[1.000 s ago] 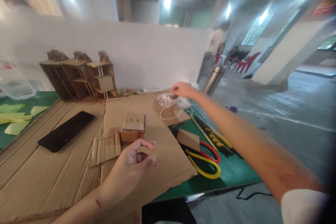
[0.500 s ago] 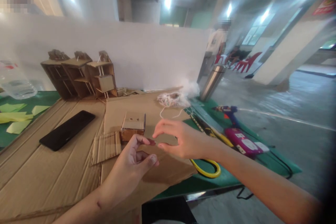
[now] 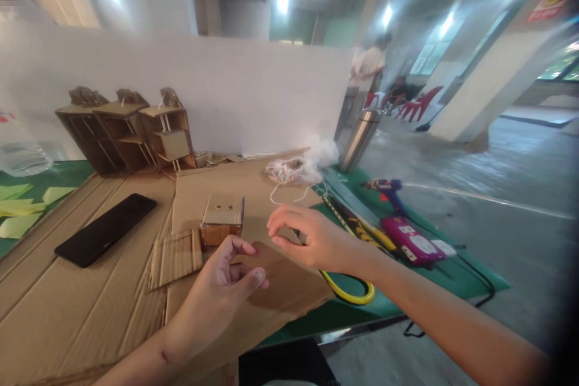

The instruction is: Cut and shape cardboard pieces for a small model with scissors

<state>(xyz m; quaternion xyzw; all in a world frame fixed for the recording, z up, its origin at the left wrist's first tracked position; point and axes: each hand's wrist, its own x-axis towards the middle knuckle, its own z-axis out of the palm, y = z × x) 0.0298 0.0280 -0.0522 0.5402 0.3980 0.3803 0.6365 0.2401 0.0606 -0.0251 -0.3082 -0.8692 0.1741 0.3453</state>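
Back from the string pile (image 3: 292, 170) a second ago: right hand (image 3: 312, 241) now hovering low over the cardboard sheet (image 3: 253, 205), fingers curled, thumb and forefinger drawn close as if pinching; anything between them too small to tell. Left hand (image 3: 226, 289) much where it was, raised just above the sheet, thumb and forefinger tips nearly meeting, other fingers tucked, nothing visible in the grasp. Fingertips of both hands close together, apart, not touching.

Just beyond the hands, small cardboard box (image 3: 221, 220) standing on the sheet, two holes in its top face. Beside it to the left, flat corrugated piece (image 3: 175, 256). Farther left, black phone (image 3: 105, 229) lying on the cardboard. Under the right wrist, yellow scissor handle (image 3: 350, 295) on green mat (image 3: 398, 277); near it, pink glue gun (image 3: 409, 241) with black cord. String pile at the sheet's far edge, loose loop trailing toward the hands. Behind it, steel flask (image 3: 357, 140). At far left, three cardboard shelf models (image 3: 126, 129) against white partition (image 3: 253, 90). In the background, a person standing, blurred.
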